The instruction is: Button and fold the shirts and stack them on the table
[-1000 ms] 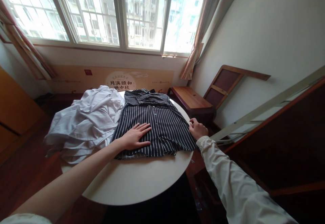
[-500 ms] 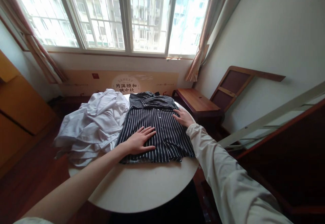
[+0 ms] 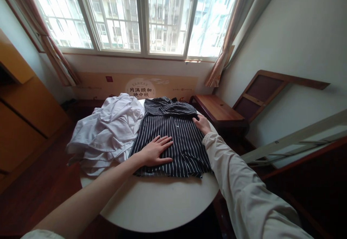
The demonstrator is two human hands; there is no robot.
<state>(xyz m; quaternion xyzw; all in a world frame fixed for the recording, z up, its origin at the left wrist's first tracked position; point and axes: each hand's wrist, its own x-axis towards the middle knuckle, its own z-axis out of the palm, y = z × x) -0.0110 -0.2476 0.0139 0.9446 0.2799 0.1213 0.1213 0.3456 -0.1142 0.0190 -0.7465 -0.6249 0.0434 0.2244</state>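
Note:
A black shirt with white stripes (image 3: 166, 127) lies buttoned and front up on a round white table (image 3: 157, 203), its sleeves folded across the upper chest. My left hand (image 3: 156, 152) rests flat on the shirt's lower front, fingers spread. At the shirt's right edge, just below the folded sleeve, my right hand (image 3: 202, 124) has its fingers curled onto the fabric. A crumpled white cloth (image 3: 108, 130) is heaped left of the shirt and hangs over the table's left edge.
Behind the table, a printed panel (image 3: 108, 87) stands beneath the barred window (image 3: 168, 18). A low wooden bench (image 3: 217, 107) is at the back right by the wall. Yellow-brown cabinets (image 3: 32, 105) stand at the left.
My right hand has moved from lying spread on the shirt to gripping its right edge near the sleeve. My left hand stays flat in place. The view has shifted slightly.

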